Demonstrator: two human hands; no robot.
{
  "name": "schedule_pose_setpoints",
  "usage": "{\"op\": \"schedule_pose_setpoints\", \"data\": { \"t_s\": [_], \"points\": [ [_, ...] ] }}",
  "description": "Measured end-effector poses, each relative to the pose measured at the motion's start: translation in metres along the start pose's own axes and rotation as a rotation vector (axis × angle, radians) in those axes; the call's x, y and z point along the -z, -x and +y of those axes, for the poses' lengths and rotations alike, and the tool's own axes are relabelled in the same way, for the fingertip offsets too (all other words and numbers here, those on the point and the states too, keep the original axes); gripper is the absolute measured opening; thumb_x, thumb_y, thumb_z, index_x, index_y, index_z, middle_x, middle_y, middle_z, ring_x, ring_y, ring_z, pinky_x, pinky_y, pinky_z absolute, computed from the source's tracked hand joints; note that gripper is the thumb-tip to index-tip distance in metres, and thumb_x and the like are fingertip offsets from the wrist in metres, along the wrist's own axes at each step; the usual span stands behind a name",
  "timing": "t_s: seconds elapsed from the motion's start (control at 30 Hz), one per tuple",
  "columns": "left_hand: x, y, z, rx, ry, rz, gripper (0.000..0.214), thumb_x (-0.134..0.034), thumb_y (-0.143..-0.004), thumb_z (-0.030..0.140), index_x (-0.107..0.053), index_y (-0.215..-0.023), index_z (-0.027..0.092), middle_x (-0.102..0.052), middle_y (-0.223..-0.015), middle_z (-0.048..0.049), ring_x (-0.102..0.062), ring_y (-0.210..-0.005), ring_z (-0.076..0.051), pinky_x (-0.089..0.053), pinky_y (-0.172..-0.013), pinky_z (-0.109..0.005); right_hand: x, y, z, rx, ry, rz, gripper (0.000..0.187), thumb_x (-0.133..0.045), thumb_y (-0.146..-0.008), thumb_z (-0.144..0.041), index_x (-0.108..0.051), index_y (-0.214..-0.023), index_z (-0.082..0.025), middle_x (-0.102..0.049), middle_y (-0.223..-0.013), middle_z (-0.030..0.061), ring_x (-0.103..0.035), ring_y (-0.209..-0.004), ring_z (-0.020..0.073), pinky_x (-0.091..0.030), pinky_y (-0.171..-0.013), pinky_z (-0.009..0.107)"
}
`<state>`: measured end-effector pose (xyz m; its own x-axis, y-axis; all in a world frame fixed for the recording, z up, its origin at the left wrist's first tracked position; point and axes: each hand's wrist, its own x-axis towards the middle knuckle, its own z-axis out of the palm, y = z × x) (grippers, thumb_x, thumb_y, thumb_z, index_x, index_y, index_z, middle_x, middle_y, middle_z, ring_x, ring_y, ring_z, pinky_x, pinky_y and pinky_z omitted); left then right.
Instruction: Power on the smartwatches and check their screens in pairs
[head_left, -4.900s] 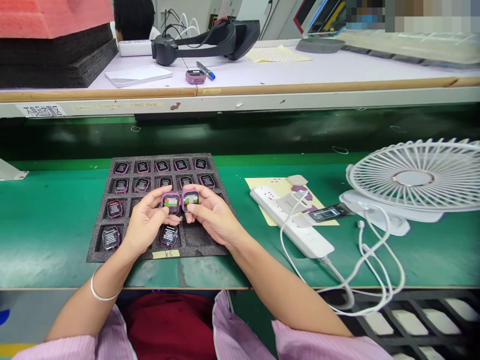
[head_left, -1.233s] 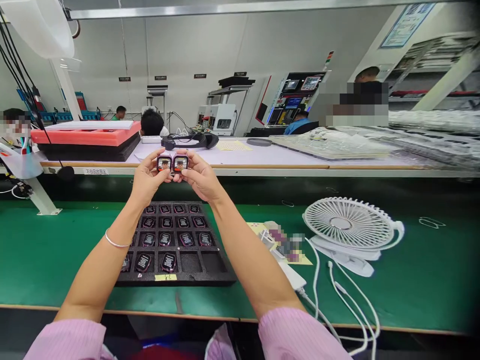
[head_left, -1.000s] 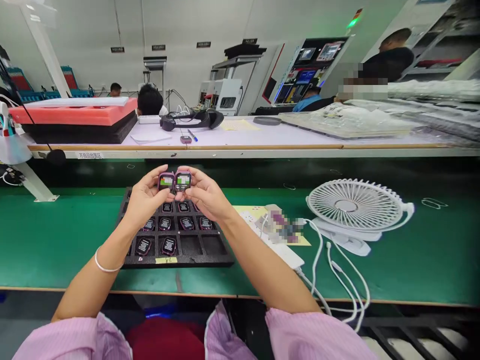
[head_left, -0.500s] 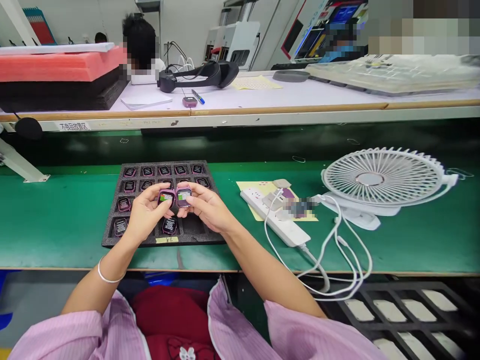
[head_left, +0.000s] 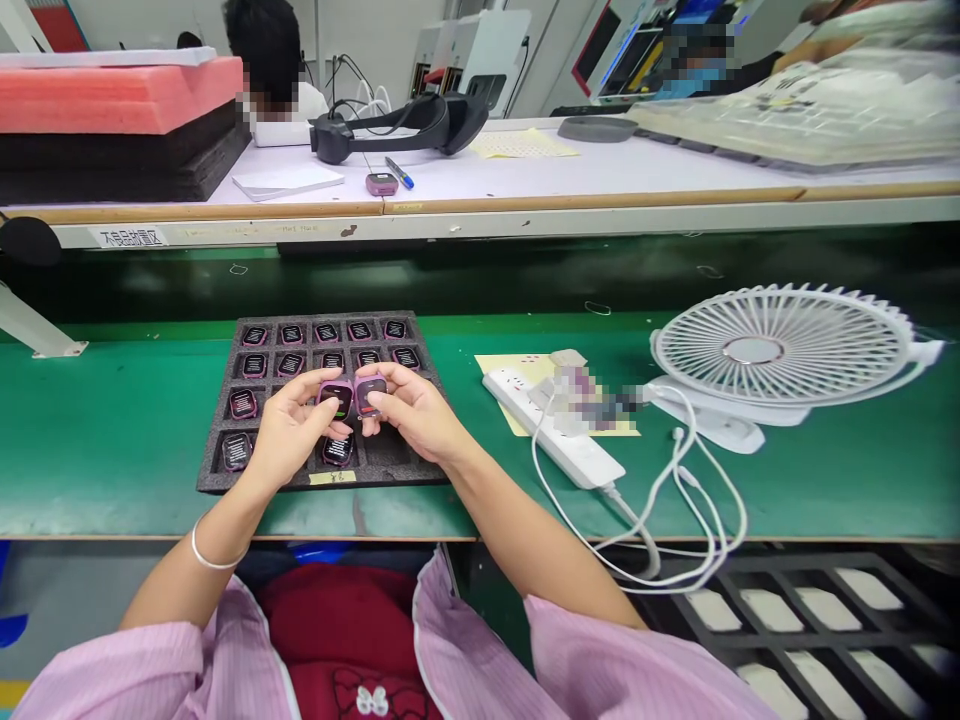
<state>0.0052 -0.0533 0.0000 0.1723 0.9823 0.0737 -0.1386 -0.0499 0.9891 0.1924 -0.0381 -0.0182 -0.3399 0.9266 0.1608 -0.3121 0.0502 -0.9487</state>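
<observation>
My left hand (head_left: pixel 289 432) pinches a small purple smartwatch body (head_left: pixel 337 396) with a lit screen. Beside it, my right hand (head_left: pixel 412 412) grips a second purple watch body (head_left: pixel 369 393), thumb on its face. Both watches are held side by side, just above a black foam tray (head_left: pixel 225 478) on the green bench. Several more watch bodies (head_left: pixel 292 334) sit in the tray's pockets, and the pockets at its near right stand empty.
A white power strip (head_left: pixel 577 458) with plugged chargers and looping white cables (head_left: pixel 697 510) lies right of the tray. A white desk fan (head_left: pixel 776 350) lies tilted further right. The raised shelf behind holds a black headset (head_left: pixel 397 120), a pen and pink foam (head_left: pixel 112 95).
I lowered both watches from shelf height, arms outstretched, back down to just above the tray. The view tilted down with them. The watch screens changed from green-lit to darker.
</observation>
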Motion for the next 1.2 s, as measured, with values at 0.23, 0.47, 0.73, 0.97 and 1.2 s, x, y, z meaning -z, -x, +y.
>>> {"op": "schedule_pose_setpoints", "data": {
  "t_s": [0.23,0.47,0.73,0.97,1.2],
  "points": [
    [0.002,-0.003,-0.008,-0.013,0.035,-0.022,0.053,-0.075,-0.079,0.028,-0.061,-0.129,0.019,-0.071,-0.117,-0.0088,-0.075,-0.065,-0.014,-0.067,-0.068,-0.029,0.001,0.0,0.005,0.001,-0.044,0.009,0.042,-0.075,-0.077,-0.024,-0.059,-0.116,-0.023,-0.067,-0.091,-0.0004,-0.066,-0.064,0.0127,-0.055,-0.062,0.031],
    [0.001,-0.003,-0.02,0.065,0.065,0.019,0.057,-0.076,-0.075,0.026,-0.06,-0.129,0.018,-0.071,-0.115,-0.0081,-0.075,-0.066,-0.013,-0.066,-0.067,-0.028,-0.001,0.005,0.012,-0.107,-0.127,0.072,0.044,-0.068,-0.075,-0.013,-0.06,-0.117,-0.023,-0.069,-0.088,-0.0009,-0.068,-0.067,0.0132,-0.055,-0.064,0.029],
    [0.001,-0.002,-0.022,0.045,0.031,0.066,0.043,-0.077,-0.077,0.032,-0.066,-0.116,0.017,-0.073,-0.1,-0.005,-0.069,-0.054,-0.01,-0.063,-0.056,-0.025,-0.002,0.009,0.012,-0.146,-0.137,0.068,0.04,-0.067,-0.077,-0.014,-0.06,-0.116,-0.022,-0.069,-0.087,-0.0009,-0.068,-0.065,0.0136,-0.054,-0.062,0.03],
    [0.002,0.002,-0.025,0.065,0.092,0.04,0.05,-0.073,-0.076,0.023,-0.061,-0.124,0.019,-0.072,-0.105,-0.0053,-0.072,-0.062,-0.012,-0.064,-0.063,-0.027,-0.003,0.012,0.011,-0.173,-0.157,0.088,0.042,-0.064,-0.077,-0.012,-0.059,-0.118,-0.023,-0.068,-0.084,-0.002,-0.068,-0.064,0.0125,-0.051,-0.059,0.027],
    [0.002,0.003,-0.026,0.057,0.077,0.034,0.049,-0.071,-0.076,0.019,-0.058,-0.124,0.019,-0.071,-0.098,-0.0031,-0.069,-0.064,-0.011,-0.06,-0.064,-0.025,-0.002,0.012,0.012,-0.192,-0.15,0.091,0.042,-0.065,-0.077,-0.013,-0.059,-0.118,-0.023,-0.069,-0.094,0.0007,-0.066,-0.061,0.0114,-0.049,-0.054,0.025]
  ]
}}
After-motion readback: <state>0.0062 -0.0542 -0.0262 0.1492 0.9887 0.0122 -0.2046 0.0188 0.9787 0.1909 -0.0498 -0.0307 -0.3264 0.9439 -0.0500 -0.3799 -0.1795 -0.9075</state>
